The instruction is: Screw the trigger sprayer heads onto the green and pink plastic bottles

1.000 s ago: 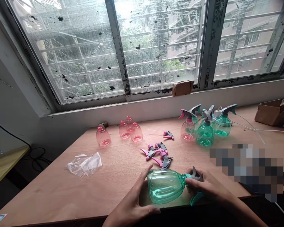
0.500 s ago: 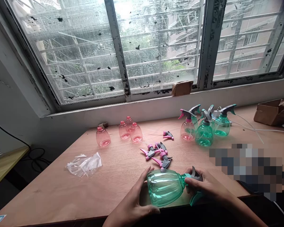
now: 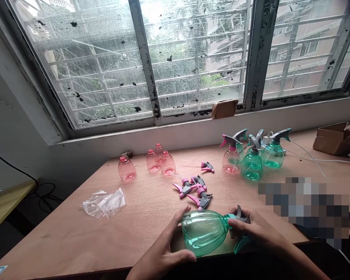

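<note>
A green see-through spray bottle [image 3: 204,232] lies on its side in the air at the table's front edge, its base to the left. My left hand [image 3: 170,243] cups the base, thumb below and fingers above and behind. Round the neck and grey trigger head [image 3: 242,215] my right hand [image 3: 247,225] is closed, and the teal trigger sticks out beneath it. Just beyond the bottle lie several loose pink-and-grey spray heads [image 3: 203,199]. Some fingers of both hands are hidden.
Several pink bottles without heads [image 3: 127,169] stand at the back left, behind a crumpled plastic bag [image 3: 105,203]. Back right are green bottles with heads [image 3: 252,167] and a pink one [image 3: 230,160]. A cardboard box [image 3: 335,139] and a white cable [image 3: 326,160] lie farther right.
The green bottle has turned slightly about its length, and my left thumb has shifted a little on it. My right hand stays in place.
</note>
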`<state>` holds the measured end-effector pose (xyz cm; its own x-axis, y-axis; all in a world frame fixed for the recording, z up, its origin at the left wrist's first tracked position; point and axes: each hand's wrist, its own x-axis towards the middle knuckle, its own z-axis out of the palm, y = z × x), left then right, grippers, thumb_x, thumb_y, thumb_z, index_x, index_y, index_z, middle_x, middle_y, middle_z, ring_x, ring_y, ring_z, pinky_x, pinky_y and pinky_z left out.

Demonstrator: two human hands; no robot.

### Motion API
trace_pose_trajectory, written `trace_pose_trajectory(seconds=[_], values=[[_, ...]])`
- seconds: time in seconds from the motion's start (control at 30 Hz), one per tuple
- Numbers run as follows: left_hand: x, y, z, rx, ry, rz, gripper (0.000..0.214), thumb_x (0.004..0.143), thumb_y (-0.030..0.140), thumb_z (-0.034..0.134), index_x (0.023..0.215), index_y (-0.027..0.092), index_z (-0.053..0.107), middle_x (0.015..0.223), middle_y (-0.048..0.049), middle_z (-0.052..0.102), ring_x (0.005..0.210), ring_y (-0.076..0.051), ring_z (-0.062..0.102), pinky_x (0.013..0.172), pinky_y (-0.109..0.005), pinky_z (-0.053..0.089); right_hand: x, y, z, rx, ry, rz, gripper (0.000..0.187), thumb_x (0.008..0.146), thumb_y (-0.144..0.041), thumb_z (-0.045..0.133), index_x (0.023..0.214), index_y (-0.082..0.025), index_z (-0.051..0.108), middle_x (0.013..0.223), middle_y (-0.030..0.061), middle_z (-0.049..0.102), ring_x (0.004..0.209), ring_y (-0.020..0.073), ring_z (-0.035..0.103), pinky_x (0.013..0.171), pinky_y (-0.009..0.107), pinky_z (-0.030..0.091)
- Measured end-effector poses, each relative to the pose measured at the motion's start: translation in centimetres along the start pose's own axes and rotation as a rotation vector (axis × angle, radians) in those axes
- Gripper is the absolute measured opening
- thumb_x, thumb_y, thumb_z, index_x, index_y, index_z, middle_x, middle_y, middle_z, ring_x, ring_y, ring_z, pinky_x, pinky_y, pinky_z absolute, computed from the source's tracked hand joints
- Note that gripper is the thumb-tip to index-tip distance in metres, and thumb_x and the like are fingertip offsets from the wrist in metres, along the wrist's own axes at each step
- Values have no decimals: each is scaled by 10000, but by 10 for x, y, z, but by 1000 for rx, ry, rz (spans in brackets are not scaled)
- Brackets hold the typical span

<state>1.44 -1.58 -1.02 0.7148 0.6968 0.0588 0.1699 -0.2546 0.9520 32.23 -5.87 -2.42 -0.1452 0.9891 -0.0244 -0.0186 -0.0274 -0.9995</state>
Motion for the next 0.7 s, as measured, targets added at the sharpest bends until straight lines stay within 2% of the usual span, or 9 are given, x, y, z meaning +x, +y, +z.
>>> trace_pose_trajectory(seconds=[0.13, 0.27, 0.4, 0.53, 0.7], values=[[1, 2, 2, -6, -2, 22, 1072, 764, 196, 861, 1580, 421, 203, 1699, -10, 247, 1556, -310, 238, 1280, -492, 208, 0, 0, 0, 2, -1, -2, 412, 790, -555, 783, 827, -177, 623, 641, 17, 739, 609, 195, 659, 610, 298, 491], [2, 10, 5, -83, -50, 60, 1003, 813, 143, 786, 1589, 380, 197, 1691, -44, 268, 1528, -311, 316, 1246, -481, 306, 0, 0, 0, -5, 1, -4, 405, 786, -547, 790, 824, -180, 624, 645, 16, 742, 608, 193, 663, 612, 295, 490], [1, 11, 5, 29, -24, 55, 984, 854, 214, 762, 1603, 370, 144, 1715, -43, 181, 1561, -330, 212, 1273, -497, 216, 1, 1, 1, -25, 11, -6, 397, 787, -540, 792, 814, -179, 627, 645, 15, 743, 606, 196, 666, 603, 295, 496], [-3, 10, 3, 127, -17, 24, 1143, 817, 295, 818, 1599, 409, -8, 1732, -27, 76, 1584, -327, 98, 1283, -529, 131, 1, 1, 2, -7, 8, 5, 394, 796, -536, 786, 840, -182, 620, 643, 8, 742, 604, 194, 663, 608, 297, 502], [-3, 9, 2, 19, 8, -13, 810, 935, 509, 631, 1587, 362, 172, 1731, -57, 64, 1580, -336, 121, 1272, -525, 170, -1, -2, 2, -44, 15, 2, 392, 794, -549, 780, 814, -186, 634, 649, 9, 742, 616, 200, 668, 612, 294, 500]])
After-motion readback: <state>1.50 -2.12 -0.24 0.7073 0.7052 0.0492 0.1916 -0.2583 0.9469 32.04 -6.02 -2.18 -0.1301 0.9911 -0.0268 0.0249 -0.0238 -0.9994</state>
